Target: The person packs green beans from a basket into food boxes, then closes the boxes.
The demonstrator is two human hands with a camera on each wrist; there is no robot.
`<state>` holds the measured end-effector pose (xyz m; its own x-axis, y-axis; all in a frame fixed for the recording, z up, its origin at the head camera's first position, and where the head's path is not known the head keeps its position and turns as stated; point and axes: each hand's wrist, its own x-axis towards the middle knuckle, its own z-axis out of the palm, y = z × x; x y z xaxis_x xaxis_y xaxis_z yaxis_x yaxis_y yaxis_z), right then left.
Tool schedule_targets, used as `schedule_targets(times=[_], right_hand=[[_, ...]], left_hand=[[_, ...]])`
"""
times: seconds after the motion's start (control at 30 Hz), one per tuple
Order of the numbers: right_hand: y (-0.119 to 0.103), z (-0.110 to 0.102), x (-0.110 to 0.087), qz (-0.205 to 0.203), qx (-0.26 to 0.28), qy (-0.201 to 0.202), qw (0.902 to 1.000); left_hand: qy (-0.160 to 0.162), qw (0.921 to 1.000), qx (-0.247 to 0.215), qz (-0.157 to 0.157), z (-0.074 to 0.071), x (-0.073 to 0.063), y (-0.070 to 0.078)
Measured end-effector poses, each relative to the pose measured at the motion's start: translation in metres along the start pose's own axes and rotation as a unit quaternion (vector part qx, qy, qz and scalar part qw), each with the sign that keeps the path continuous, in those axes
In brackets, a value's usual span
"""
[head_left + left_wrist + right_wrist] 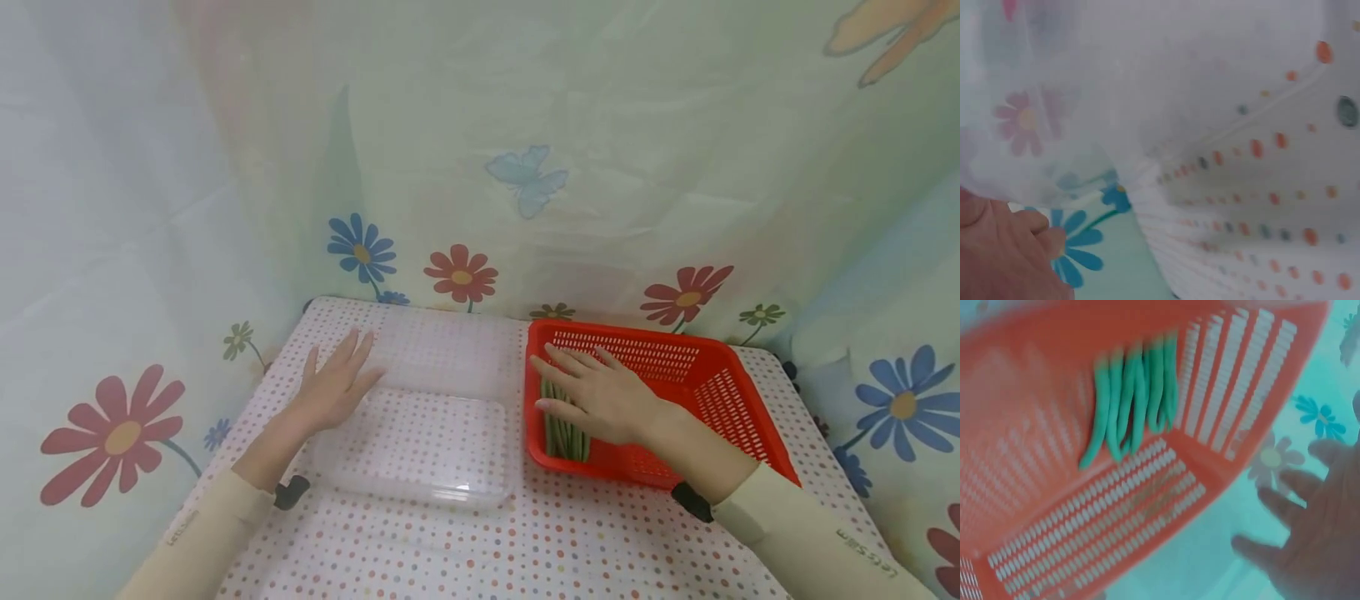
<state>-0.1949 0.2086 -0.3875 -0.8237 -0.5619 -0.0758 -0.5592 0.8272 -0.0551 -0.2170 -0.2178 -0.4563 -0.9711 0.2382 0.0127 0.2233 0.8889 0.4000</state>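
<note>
A clear plastic box (468,493) lies on the table with its hinged-looking lid (450,350) laid back behind it. My left hand (335,390) is over the box's left side, fingers spread and holding nothing. In the left wrist view, that hand (1007,256) shows beside the see-through plastic. To the right, several green beans (567,429) lie side by side at the left end of a red basket (660,483). Over these beans hovers my right hand (600,398), its fingers apart and nothing in them. The right wrist view shows the beans (1135,400) and the spread right hand (1310,519).
A white dotted cloth (420,554) covers the table. Behind and at both sides hangs a pale curtain (637,208) printed with flowers and a butterfly. The basket has slotted, raised walls and stands close to the box's right side.
</note>
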Motion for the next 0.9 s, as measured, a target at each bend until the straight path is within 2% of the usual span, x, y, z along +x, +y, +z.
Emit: schedule_targets(times=[0.13, 0.23, 0.33, 0.5, 0.7, 0.8, 0.9], right_hand=[[0.016, -0.011, 0.005, -0.012, 0.048, -0.042, 0.9979], [0.029, -0.012, 0.01, -0.014, 0.073, -0.062, 0.9953], [0.04, -0.009, 0.015, -0.009, 0.072, -0.083, 0.9939], [0.051, 0.002, 0.021, -0.015, 0.065, -0.109, 0.9918], [0.06, 0.02, 0.032, -0.067, 0.057, -0.123, 0.9886], [0.063, 0.03, 0.04, -0.106, 0.027, -0.116, 0.9871], [0.064, 0.037, 0.045, -0.122, 0.003, -0.121, 0.9852]], left_hand=[[-0.023, 0.9986, -0.048, 0.002, 0.009, 0.0, -0.015], [-0.026, 0.9959, -0.086, 0.006, 0.017, 0.0, -0.024], [-0.008, 0.9915, -0.129, 0.015, 0.025, 0.002, -0.03], [0.024, 0.9838, -0.177, 0.018, 0.032, 0.002, -0.03], [0.032, 0.9774, -0.208, -0.024, 0.032, -0.003, -0.028], [0.034, 0.9718, -0.229, -0.045, 0.033, -0.006, -0.03], [0.036, 0.967, -0.247, -0.051, 0.034, -0.007, -0.032]])
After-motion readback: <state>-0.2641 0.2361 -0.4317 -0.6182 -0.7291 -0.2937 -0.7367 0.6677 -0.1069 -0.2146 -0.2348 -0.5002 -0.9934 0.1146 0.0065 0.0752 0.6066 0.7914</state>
